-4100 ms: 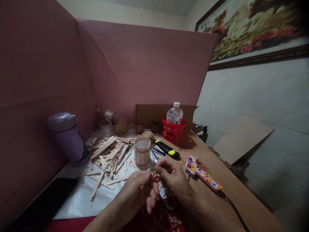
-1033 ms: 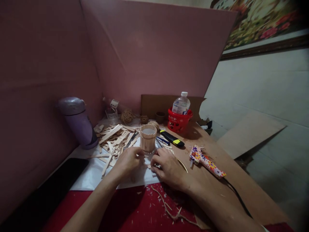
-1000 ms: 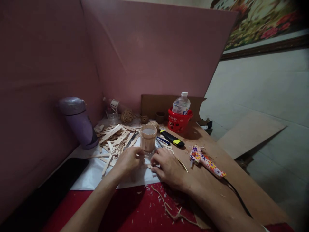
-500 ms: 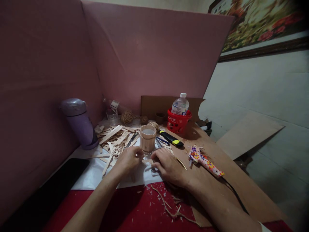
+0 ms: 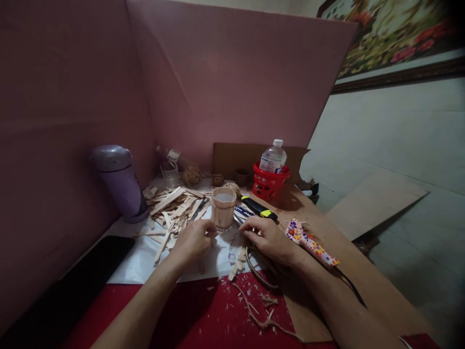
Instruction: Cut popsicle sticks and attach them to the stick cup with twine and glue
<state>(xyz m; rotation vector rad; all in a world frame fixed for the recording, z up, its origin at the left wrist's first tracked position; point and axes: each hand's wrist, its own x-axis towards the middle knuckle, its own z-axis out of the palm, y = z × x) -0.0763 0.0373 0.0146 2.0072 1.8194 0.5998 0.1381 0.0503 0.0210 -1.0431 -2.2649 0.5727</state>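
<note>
Hands meet low on the white sheet (image 5: 138,261) in our head view. Our left hand (image 5: 194,240) curls loosely, fingertips just beside the stick-clad cup (image 5: 223,207); whether it pinches anything we cannot tell. Our right hand (image 5: 267,237) lies flat, fingers spread over small stick pieces (image 5: 238,259). Craft sticks (image 5: 174,208) pile left of the cup, with the glue gun (image 5: 310,245) to our right.

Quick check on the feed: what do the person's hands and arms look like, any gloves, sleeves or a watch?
Left hand and right hand are bare: no gloves or rings show. Both forearms are uncovered, no sleeves in view. A thin pale band shows at the right forearm near the frame's bottom edge; too little shows to tell what it is.
</note>
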